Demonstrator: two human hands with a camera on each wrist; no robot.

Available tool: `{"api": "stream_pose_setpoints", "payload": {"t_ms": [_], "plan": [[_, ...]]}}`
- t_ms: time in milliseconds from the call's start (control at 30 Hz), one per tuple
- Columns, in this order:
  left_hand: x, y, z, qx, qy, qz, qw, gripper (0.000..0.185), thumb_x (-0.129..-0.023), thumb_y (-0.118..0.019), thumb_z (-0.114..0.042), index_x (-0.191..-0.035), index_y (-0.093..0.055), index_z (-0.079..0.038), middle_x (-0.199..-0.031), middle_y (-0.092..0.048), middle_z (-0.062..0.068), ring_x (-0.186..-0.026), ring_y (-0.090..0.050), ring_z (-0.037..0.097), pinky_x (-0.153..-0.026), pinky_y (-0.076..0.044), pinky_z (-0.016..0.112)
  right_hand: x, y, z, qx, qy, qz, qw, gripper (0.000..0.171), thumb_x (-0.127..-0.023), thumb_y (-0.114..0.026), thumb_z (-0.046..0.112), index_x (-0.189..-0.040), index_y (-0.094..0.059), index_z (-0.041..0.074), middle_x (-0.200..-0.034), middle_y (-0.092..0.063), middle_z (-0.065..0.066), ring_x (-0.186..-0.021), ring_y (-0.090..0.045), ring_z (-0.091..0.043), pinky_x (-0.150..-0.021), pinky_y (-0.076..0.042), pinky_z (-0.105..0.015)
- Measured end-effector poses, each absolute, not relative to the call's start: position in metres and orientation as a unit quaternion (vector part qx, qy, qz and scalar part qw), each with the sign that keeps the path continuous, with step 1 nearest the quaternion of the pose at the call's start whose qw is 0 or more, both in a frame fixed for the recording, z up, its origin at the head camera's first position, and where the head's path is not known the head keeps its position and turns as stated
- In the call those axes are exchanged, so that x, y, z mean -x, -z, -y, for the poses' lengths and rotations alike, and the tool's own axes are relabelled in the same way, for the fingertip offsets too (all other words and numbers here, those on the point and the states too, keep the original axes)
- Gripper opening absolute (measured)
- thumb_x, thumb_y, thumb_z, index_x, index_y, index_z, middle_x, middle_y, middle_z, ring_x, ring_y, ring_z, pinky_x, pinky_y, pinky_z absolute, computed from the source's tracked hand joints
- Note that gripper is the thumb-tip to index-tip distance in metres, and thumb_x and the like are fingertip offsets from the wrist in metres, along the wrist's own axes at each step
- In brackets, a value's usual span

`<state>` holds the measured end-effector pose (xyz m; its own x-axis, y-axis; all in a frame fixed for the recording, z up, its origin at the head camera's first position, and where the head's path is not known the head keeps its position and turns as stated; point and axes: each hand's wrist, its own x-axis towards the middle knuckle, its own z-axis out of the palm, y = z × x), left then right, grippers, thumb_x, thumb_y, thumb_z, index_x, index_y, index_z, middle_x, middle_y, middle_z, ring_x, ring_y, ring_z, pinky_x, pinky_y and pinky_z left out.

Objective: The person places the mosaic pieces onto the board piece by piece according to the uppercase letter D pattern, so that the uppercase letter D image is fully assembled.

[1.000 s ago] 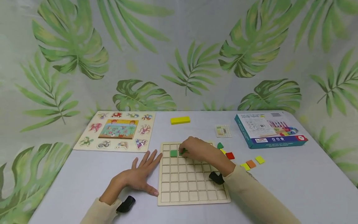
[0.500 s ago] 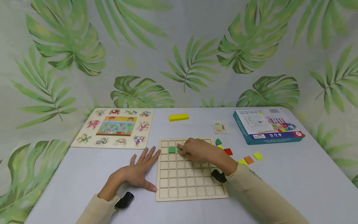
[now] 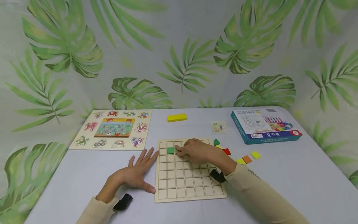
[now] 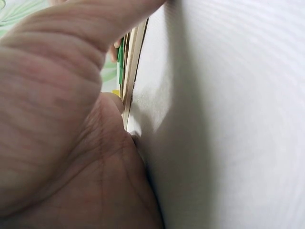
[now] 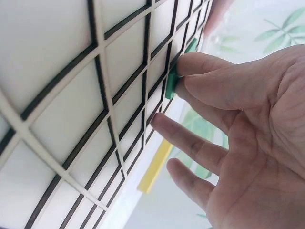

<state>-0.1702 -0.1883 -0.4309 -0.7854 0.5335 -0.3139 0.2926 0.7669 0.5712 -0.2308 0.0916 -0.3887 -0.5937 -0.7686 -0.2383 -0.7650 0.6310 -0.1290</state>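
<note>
A wooden grid board (image 3: pixel 179 183) lies on the table. My left hand (image 3: pixel 136 175) is spread beside it, its thumb and fingertips at the board's left edge. My right hand (image 3: pixel 197 151) is over the board's upper rows. In the right wrist view its thumb and forefinger pinch a green tile (image 5: pixel 170 86) at a cell, while the other fingers extend loosely. From the head view that tile is mostly hidden by the fingers. Just left of it, a green square tile (image 3: pixel 170 150) sits in its own cell.
Right of the board lie a green piece (image 3: pixel 216 142), a red tile (image 3: pixel 227 151), an orange tile (image 3: pixel 247 159) and yellow tiles (image 3: pixel 255 155). Behind are a yellow block (image 3: pixel 176 117), a pattern card (image 3: pixel 219 127), a boxed set (image 3: pixel 254 136) and a sea-animal puzzle board (image 3: pixel 84 130).
My right fingertips have shifted slightly left, closer to the seated green tile, and cover more of the second tile. My left hand stays by the board. The head view has shifted a little.
</note>
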Motion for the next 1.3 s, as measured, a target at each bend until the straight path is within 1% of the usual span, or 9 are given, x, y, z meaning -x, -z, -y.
{"api": "stream_pose_setpoints", "payload": {"t_ms": [133, 233, 433, 533, 667, 767, 967, 1067, 1300], "plan": [[0.17, 0.429, 0.188, -0.226, -0.258, -0.908, 0.239, 0.133, -0.069, -0.087, -0.054, -0.162, 0.0, -0.014, -0.168, 0.015, 0.014, -0.152, 0.021, 0.041, -0.109, 0.014, 0.074, 0.231, 0.388, -0.092, 0.423, -0.005, -0.894, 0.148, 0.049, -0.099, -0.061, 0.008, -0.146, -0.054, 0.019, -0.147, -0.057, 0.0, -0.132, -0.052, -0.031, -0.115, -0.035, -0.048], [0.17, 0.43, 0.187, -0.225, -0.257, -0.909, 0.24, 0.134, -0.068, -0.087, -0.054, -0.162, 0.0, -0.015, -0.168, 0.015, 0.014, -0.152, 0.021, 0.041, -0.11, 0.014, 0.074, 0.232, 0.388, -0.094, 0.412, 0.012, -0.894, 0.175, 0.053, -0.1, -0.059, 0.007, -0.15, -0.049, 0.02, -0.151, -0.052, 0.002, -0.137, -0.047, -0.031, -0.117, -0.032, -0.05], [0.172, 0.431, 0.187, -0.226, -0.255, -0.91, 0.238, 0.134, -0.069, -0.087, -0.053, -0.163, 0.0, -0.017, -0.168, 0.016, 0.013, -0.152, 0.022, 0.039, -0.11, 0.015, 0.073, 0.238, 0.386, -0.102, 0.407, 0.082, -0.882, 0.224, 0.044, -0.105, -0.049, 0.008, -0.147, -0.052, 0.02, -0.161, -0.036, 0.006, -0.144, -0.038, -0.031, -0.117, -0.034, -0.049], [0.172, 0.431, 0.187, -0.224, -0.253, -0.91, 0.239, 0.134, -0.069, -0.087, -0.054, -0.163, 0.0, -0.017, -0.168, 0.016, 0.012, -0.152, 0.022, 0.039, -0.11, 0.015, 0.073, 0.24, 0.386, -0.104, 0.416, 0.1, -0.874, 0.229, 0.043, -0.105, -0.048, 0.007, -0.147, -0.052, 0.018, -0.161, -0.036, 0.003, -0.145, -0.037, -0.032, -0.115, -0.035, -0.051], [0.171, 0.43, 0.187, -0.222, -0.251, -0.911, 0.239, 0.133, -0.069, -0.087, -0.054, -0.163, 0.0, -0.016, -0.168, 0.015, 0.012, -0.152, 0.021, 0.039, -0.11, 0.014, 0.073, 0.241, 0.387, -0.107, 0.418, 0.116, -0.869, 0.238, 0.044, -0.106, -0.045, 0.007, -0.148, -0.05, 0.017, -0.162, -0.035, -0.003, -0.148, -0.032, -0.035, -0.118, -0.031, -0.054], [0.171, 0.43, 0.187, -0.22, -0.252, -0.911, 0.241, 0.133, -0.068, -0.087, -0.053, -0.163, -0.001, -0.016, -0.168, 0.014, 0.013, -0.152, 0.021, 0.04, -0.11, 0.014, 0.073, 0.241, 0.389, -0.11, 0.419, 0.126, -0.867, 0.237, 0.045, -0.105, -0.046, 0.006, -0.15, -0.048, 0.015, -0.162, -0.034, -0.008, -0.15, -0.029, -0.037, -0.119, -0.029, -0.054], [0.17, 0.429, 0.186, -0.219, -0.251, -0.911, 0.241, 0.134, -0.068, -0.088, -0.053, -0.163, -0.001, -0.016, -0.168, 0.014, 0.013, -0.152, 0.021, 0.04, -0.11, 0.014, 0.074, 0.238, 0.392, -0.122, 0.437, 0.134, -0.867, 0.198, 0.044, -0.104, -0.052, 0.013, -0.147, -0.051, 0.01, -0.16, -0.036, -0.016, -0.148, -0.03, -0.04, -0.118, -0.027, -0.057], [0.169, 0.429, 0.186, -0.219, -0.25, -0.912, 0.24, 0.134, -0.067, -0.088, -0.052, -0.163, -0.002, -0.016, -0.169, 0.014, 0.013, -0.152, 0.02, 0.04, -0.11, 0.014, 0.074, 0.236, 0.39, -0.131, 0.434, 0.143, -0.87, 0.186, 0.044, -0.103, -0.054, 0.017, -0.147, -0.052, 0.009, -0.158, -0.039, -0.017, -0.147, -0.033, -0.04, -0.117, -0.029, -0.057], [0.169, 0.428, 0.185, -0.217, -0.256, -0.911, 0.241, 0.134, -0.067, -0.089, -0.051, -0.163, -0.002, -0.016, -0.169, 0.013, 0.013, -0.152, 0.02, 0.04, -0.11, 0.014, 0.074, 0.232, 0.384, -0.156, 0.387, 0.174, -0.886, 0.188, 0.047, -0.101, -0.06, 0.025, -0.145, -0.053, 0.009, -0.155, -0.045, -0.013, -0.145, -0.037, -0.037, -0.115, -0.034, -0.055]]}}
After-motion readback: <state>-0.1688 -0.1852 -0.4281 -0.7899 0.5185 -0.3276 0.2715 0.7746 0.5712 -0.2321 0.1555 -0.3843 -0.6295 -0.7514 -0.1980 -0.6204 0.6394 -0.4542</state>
